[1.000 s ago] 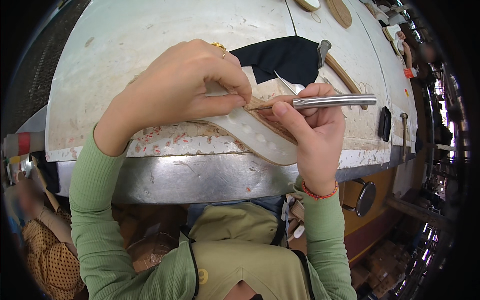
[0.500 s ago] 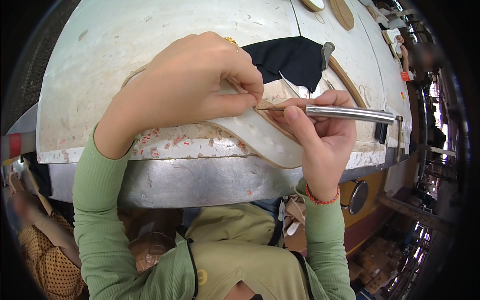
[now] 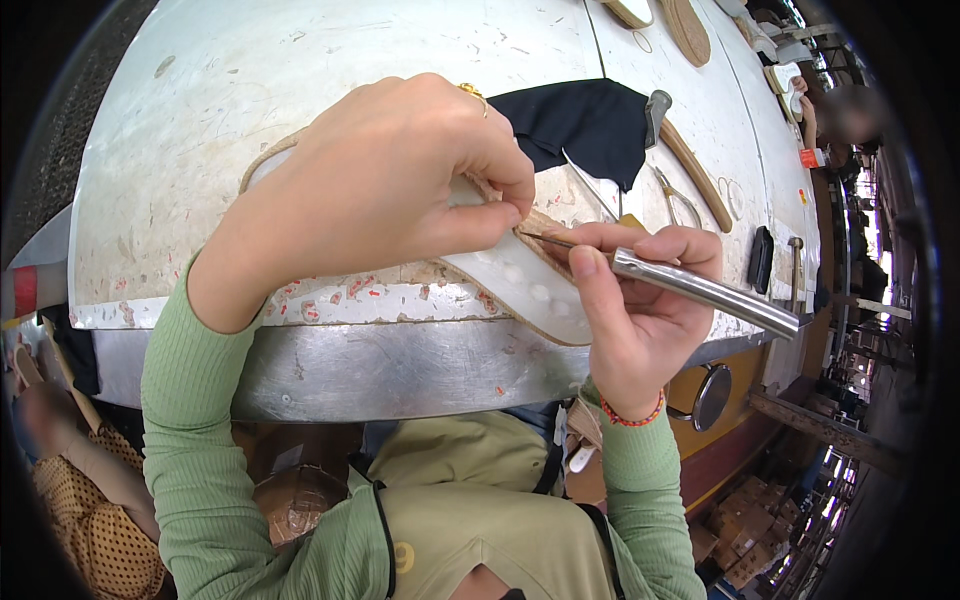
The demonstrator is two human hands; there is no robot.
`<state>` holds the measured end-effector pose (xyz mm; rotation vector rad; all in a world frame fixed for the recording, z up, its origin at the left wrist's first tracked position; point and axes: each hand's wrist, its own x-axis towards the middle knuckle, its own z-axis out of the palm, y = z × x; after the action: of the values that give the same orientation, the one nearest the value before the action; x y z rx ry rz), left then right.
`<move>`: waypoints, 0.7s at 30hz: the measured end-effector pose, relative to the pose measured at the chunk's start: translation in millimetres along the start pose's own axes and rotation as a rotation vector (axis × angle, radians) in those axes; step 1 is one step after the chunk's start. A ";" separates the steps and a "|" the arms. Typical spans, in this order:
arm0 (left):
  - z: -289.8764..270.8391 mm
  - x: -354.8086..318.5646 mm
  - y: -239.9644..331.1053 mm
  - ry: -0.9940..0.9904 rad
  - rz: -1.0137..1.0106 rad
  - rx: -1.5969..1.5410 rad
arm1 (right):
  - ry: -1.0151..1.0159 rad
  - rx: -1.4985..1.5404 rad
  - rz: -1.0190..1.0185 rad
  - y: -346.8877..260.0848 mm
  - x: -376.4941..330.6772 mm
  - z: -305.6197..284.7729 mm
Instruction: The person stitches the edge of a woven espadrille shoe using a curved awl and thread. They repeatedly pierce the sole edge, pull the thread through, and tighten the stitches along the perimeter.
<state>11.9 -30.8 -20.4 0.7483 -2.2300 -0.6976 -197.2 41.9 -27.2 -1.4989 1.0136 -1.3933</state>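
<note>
Shoe sole (image 3: 530, 290), pale with a tan rim, is being held at the near edge of the worn white workbench (image 3: 200, 120), overhanging it slightly. It is being pinched closed by the left hand (image 3: 380, 190) from above. A slim metal tool (image 3: 700, 288) is being gripped tightly in the right hand (image 3: 640, 320), its thin tip being pressed against the sole's rim. Black cloth (image 3: 585, 125) is lying just beyond, with pliers (image 3: 680, 200) to the right.
</note>
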 end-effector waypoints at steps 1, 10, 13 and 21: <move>-0.1 -0.2 -0.2 -0.001 -0.005 -0.002 | 0.003 0.003 0.006 0.1 -0.2 0.4; 0.7 -1.2 0.4 0.014 -0.001 0.022 | -0.039 -0.138 -0.103 2.1 -1.5 -2.9; 0.4 -1.1 2.4 -0.001 -0.023 0.036 | -0.040 -0.161 -0.145 3.3 -0.1 -0.5; -1.0 -2.8 7.5 -0.022 -0.052 0.044 | 0.031 0.117 0.290 -12.6 10.3 -1.5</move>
<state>12.0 -23.9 -16.2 0.8264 -2.2596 -0.6866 -197.8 36.3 -11.8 -1.1955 1.1008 -1.2492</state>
